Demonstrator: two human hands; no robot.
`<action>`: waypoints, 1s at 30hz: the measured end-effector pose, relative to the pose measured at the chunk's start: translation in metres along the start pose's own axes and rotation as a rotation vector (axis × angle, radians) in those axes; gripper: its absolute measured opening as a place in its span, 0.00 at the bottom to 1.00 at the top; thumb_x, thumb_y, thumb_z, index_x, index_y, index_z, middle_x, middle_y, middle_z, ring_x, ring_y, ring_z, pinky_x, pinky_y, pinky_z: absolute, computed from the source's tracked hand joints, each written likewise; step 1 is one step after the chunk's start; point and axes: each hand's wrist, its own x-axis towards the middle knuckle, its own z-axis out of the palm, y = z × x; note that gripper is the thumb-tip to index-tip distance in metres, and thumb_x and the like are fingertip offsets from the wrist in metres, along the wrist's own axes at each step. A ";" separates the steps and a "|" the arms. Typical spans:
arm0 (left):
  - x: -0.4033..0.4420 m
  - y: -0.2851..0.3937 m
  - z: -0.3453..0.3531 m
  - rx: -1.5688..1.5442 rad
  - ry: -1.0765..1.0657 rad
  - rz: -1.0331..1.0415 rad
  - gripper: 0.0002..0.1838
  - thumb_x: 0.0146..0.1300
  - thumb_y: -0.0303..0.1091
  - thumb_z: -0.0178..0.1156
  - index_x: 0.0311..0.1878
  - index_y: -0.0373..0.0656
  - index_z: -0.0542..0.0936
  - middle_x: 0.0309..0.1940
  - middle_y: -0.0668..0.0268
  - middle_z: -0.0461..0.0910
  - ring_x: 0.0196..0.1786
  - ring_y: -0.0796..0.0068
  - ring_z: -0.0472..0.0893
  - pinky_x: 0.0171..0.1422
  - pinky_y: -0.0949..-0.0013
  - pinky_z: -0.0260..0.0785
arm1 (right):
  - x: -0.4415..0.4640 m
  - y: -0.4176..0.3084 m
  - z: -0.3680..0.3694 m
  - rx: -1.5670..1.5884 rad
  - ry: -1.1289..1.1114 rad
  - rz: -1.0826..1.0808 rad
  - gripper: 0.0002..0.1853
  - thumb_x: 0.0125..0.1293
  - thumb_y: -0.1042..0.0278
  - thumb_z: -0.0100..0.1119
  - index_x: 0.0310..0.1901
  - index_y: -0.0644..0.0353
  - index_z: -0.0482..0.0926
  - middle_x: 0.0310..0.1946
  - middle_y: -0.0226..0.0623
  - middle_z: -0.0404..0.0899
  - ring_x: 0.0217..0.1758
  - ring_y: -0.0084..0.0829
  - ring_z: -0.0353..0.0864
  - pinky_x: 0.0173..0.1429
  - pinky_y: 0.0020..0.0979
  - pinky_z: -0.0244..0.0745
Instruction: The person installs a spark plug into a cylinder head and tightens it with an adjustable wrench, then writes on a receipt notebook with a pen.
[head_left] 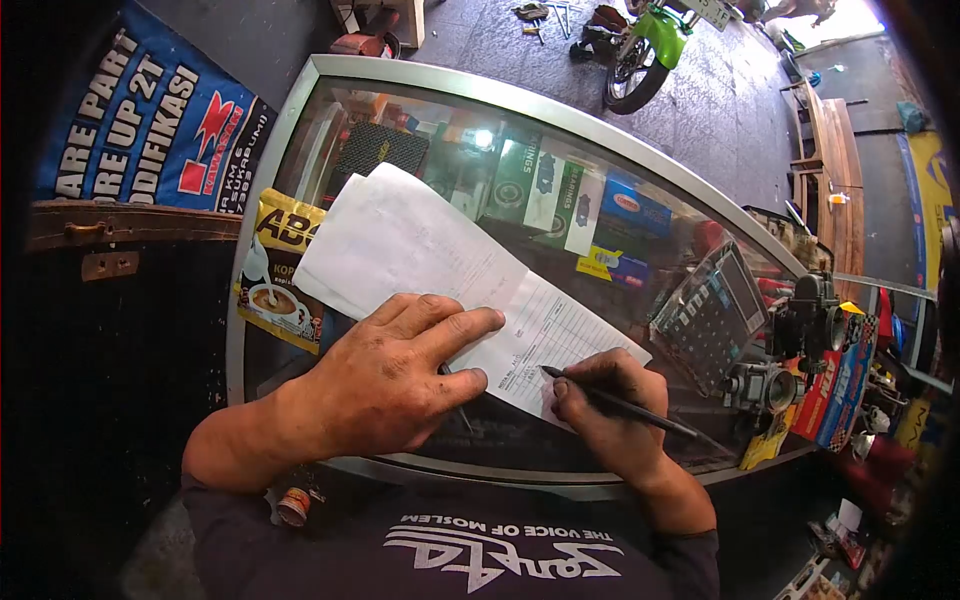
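Note:
An open receipt book (415, 245) lies slantwise on the glass counter, with its blank white cover or back page folded to the left and a lined printed form (560, 325) on the right. My left hand (405, 365) rests on its lower edge, thumb and index finger apart, pressing the paper down. A black pen (640, 410) is gripped in my right hand (620, 400). Its tip touches the form near the lower printed lines, where some small handwriting shows. My right fingers partly cover the form's lower right corner.
Under the glass display counter (480, 90) are several part boxes. A calculator (715, 310) in clear plastic sits to the right, beside metal carburetors (765, 385). At left lies a coffee sachet (275, 290). Beyond the counter stands a green motorcycle (655, 50) near a wooden bench (835, 170).

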 end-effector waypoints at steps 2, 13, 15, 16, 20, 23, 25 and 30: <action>0.000 0.000 0.000 0.003 -0.004 0.000 0.14 0.50 0.30 0.74 0.43 0.49 0.88 0.68 0.53 0.76 0.64 0.55 0.76 0.65 0.54 0.71 | 0.000 0.000 0.000 0.009 0.012 0.022 0.10 0.62 0.73 0.74 0.40 0.68 0.83 0.32 0.46 0.89 0.34 0.27 0.90 0.39 0.29 0.83; 0.001 0.001 -0.002 0.000 -0.019 -0.010 0.15 0.50 0.31 0.75 0.44 0.49 0.88 0.67 0.54 0.76 0.64 0.55 0.76 0.66 0.53 0.70 | 0.000 -0.002 0.001 0.017 0.024 0.021 0.09 0.63 0.75 0.73 0.40 0.69 0.83 0.31 0.46 0.89 0.33 0.27 0.90 0.38 0.29 0.84; 0.001 0.001 -0.002 0.004 -0.020 -0.006 0.16 0.50 0.31 0.75 0.44 0.49 0.88 0.67 0.54 0.75 0.65 0.55 0.76 0.67 0.53 0.70 | 0.000 0.001 0.002 0.032 0.023 0.007 0.09 0.63 0.75 0.73 0.40 0.69 0.83 0.31 0.46 0.89 0.33 0.27 0.90 0.37 0.29 0.84; 0.000 0.001 -0.002 0.003 -0.020 -0.005 0.16 0.50 0.31 0.75 0.44 0.49 0.88 0.67 0.54 0.75 0.65 0.55 0.76 0.67 0.53 0.70 | 0.000 0.002 0.002 0.048 0.021 -0.006 0.09 0.64 0.75 0.73 0.40 0.69 0.83 0.31 0.46 0.89 0.34 0.27 0.90 0.37 0.29 0.84; 0.001 0.001 -0.003 -0.008 -0.022 -0.011 0.16 0.50 0.31 0.74 0.44 0.49 0.88 0.68 0.53 0.76 0.65 0.54 0.76 0.67 0.53 0.70 | -0.001 -0.001 0.003 0.112 0.052 0.025 0.08 0.64 0.75 0.72 0.40 0.69 0.83 0.31 0.46 0.89 0.34 0.26 0.90 0.37 0.29 0.84; 0.001 0.001 -0.002 -0.005 -0.021 -0.012 0.16 0.49 0.30 0.74 0.45 0.49 0.88 0.67 0.53 0.76 0.65 0.54 0.76 0.67 0.53 0.70 | 0.001 -0.001 0.002 0.042 0.041 0.026 0.08 0.65 0.75 0.72 0.40 0.69 0.82 0.31 0.46 0.88 0.34 0.26 0.89 0.37 0.29 0.84; 0.001 0.001 -0.002 0.001 -0.016 -0.005 0.17 0.49 0.30 0.74 0.45 0.49 0.88 0.67 0.53 0.76 0.64 0.54 0.76 0.67 0.53 0.70 | 0.000 0.000 0.001 0.022 0.042 0.005 0.09 0.65 0.75 0.72 0.40 0.70 0.82 0.32 0.46 0.89 0.33 0.26 0.89 0.37 0.29 0.84; 0.001 0.001 -0.002 -0.001 -0.015 -0.007 0.16 0.49 0.31 0.74 0.44 0.49 0.88 0.67 0.53 0.76 0.63 0.55 0.77 0.67 0.53 0.70 | 0.001 -0.001 0.002 0.043 0.042 0.019 0.09 0.65 0.74 0.72 0.40 0.70 0.82 0.31 0.46 0.88 0.33 0.26 0.89 0.37 0.29 0.84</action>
